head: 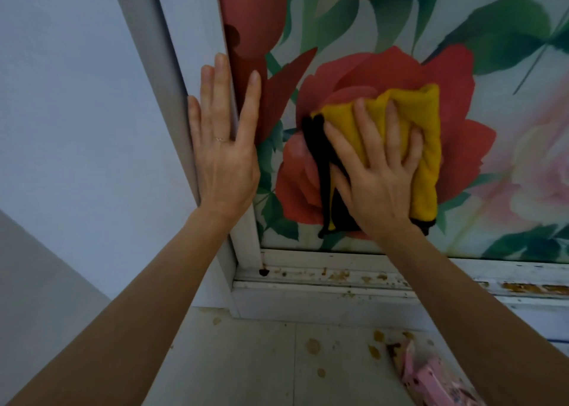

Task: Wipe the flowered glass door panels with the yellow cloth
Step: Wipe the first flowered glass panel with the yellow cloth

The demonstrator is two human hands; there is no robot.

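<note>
**Flowered glass door panel** (508,113): one in my view, filling the upper right. The task names several, but I can make out no second. **Wall** (77,113): one, plain, to the left. **Floor** (246,359): tiled, spotted with brown stains, below the door. **Door frame** (172,66): one pale upright along the panel's left edge. It meets one **bottom track** (338,274), flecked brown, under the panel's lower edge.

**Left grip** (223,159): flat, fingers straight and a little spread, resting across the frame and the panel's left edge. It holds nothing. **Right grip** (378,174): fingers spread wide, palm pressing the cloth against the glass without pinching it.

**Yellow cloth** (428,134): one, folded, black-trimmed on its left side. It lies on the large red rose near the panel's lower left corner, just above the lower edge. Its long axis runs up and down the panel, slightly tilted. It sits directly under the right grip, plainly the nearer one; the left grip is beside it, apart. I judge the wipe to be low on the panel, with most of the glass lying up and to the right of the cloth. My next stroke would carry that way.

**Pink object** (431,378): one, on the floor at lower right, too blurred for me to identify. **Ring** (221,139): one, on a finger of the left grip.
</note>
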